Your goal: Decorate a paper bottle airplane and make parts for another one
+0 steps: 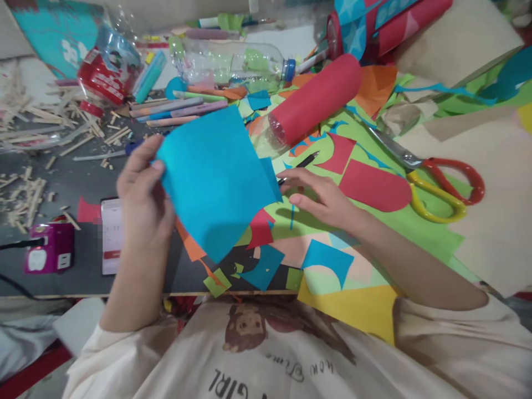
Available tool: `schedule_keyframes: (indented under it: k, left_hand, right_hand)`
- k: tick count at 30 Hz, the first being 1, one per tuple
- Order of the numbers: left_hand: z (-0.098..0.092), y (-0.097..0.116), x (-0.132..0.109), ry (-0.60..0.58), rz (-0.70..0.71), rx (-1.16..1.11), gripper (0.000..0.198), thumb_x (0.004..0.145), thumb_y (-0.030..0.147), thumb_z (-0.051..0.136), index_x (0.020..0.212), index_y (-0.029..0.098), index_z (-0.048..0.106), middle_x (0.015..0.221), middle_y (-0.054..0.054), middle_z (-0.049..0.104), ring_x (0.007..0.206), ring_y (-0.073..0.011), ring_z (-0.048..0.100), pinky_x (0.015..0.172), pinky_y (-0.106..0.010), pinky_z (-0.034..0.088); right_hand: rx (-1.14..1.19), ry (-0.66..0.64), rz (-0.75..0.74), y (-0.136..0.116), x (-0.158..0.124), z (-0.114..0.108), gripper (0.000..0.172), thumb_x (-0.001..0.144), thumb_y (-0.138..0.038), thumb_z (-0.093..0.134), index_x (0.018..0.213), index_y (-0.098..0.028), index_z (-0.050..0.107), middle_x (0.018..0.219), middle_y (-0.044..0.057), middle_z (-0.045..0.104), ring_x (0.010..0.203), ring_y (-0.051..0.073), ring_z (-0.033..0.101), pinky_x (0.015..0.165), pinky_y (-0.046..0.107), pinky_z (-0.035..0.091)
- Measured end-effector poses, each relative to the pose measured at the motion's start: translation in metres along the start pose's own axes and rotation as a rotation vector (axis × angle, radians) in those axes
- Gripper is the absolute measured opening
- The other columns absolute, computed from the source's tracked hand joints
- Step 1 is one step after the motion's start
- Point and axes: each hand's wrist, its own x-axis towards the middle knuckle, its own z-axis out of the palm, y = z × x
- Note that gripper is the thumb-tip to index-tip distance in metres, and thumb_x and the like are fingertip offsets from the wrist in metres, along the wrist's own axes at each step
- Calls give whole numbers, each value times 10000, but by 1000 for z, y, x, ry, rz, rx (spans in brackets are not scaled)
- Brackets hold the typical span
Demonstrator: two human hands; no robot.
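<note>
A sheet of blue paper (208, 177) with curved cut edges is raised over the table in front of me. My left hand (145, 188) is closed on its left edge, thumb on top. At the sheet's right corner, my right hand (320, 197) has its fingers apart and holds nothing that I can see. A black pen (307, 160) lies just beyond those fingertips; whether they touch it I cannot tell. Close to my right wrist is a red paper piece (376, 185) with rounded ends. Scissors (419, 160) with red and yellow handles rest farther right.
A red paper-wrapped bottle (316, 100) and a clear plastic bottle (233, 64) lie at the back. Colored pens (178, 111) sit near them. At left are wood bits (37, 194), a phone (111, 238) and a purple charger (50, 248). Blue scraps (266, 266) lie near the front edge.
</note>
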Motion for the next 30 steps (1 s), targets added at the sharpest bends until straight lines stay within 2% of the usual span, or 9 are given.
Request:
schedule_keyframes:
  k: [2,4,7,10,15,20,23,26,30]
  left_hand:
    - [11,-14,-6,-58,-121,-81,266,663,250,781,923,281,740,872,81,752,792,-136,673,708,-279,565]
    - [19,-25,-14,-196,-215,-38,221,734,303,757,941,249,702,915,18,749,835,-171,695,690,-287,569]
    - [29,-30,-22,-286,-242,-49,242,776,336,715,988,231,667,994,-27,724,817,-167,687,658,-271,560]
    - [40,-26,-26,-383,-307,-95,198,772,318,710,933,228,640,860,-6,671,674,-128,627,574,-247,525]
    - [55,-22,-28,-549,-449,-133,199,655,263,769,796,214,638,674,31,574,509,-82,476,429,-201,389]
    - [54,-25,-33,-723,-403,-70,172,686,299,751,772,206,634,735,8,616,603,-112,526,513,-221,406]
    - [50,-27,-39,-837,-369,-58,226,785,381,742,752,209,600,716,16,578,633,-127,543,558,-244,422]
    - [50,-29,-45,-824,-337,-62,312,809,473,745,754,210,586,708,18,545,617,-121,515,545,-247,417]
    - [52,-32,-49,-744,-263,-85,402,772,560,767,753,205,580,669,33,494,571,-97,455,496,-225,382]
  right_hand:
    - [156,-16,86,1,0,4,526,914,-616,542,1272,-231,516,943,66,722,867,204,697,681,299,524]
    - [234,64,160,5,1,3,524,871,-540,639,1281,-255,478,956,46,702,860,188,684,657,279,516]
    - [281,181,213,12,3,-3,476,801,-382,718,1214,-285,500,913,-4,659,769,149,636,643,265,501]
    - [306,187,255,11,5,-11,368,790,-282,685,1130,-277,546,792,-42,606,649,122,562,582,248,453]
    - [276,152,282,4,8,-22,195,775,-200,628,964,-246,626,692,-44,566,644,132,542,583,252,431]
    - [65,125,242,7,5,-31,204,834,-191,570,995,-259,676,675,-33,548,619,145,535,552,267,423]
    - [-180,130,135,2,3,-31,300,883,-204,562,1162,-281,638,852,14,672,764,200,633,660,340,516]
    - [-512,163,-16,-14,1,-26,236,942,-264,544,1153,-257,650,1172,96,707,1084,300,642,913,486,519]
    - [-619,-17,-134,-36,-2,-14,325,1006,-417,460,1153,-212,664,1228,123,713,1176,322,633,987,513,506]
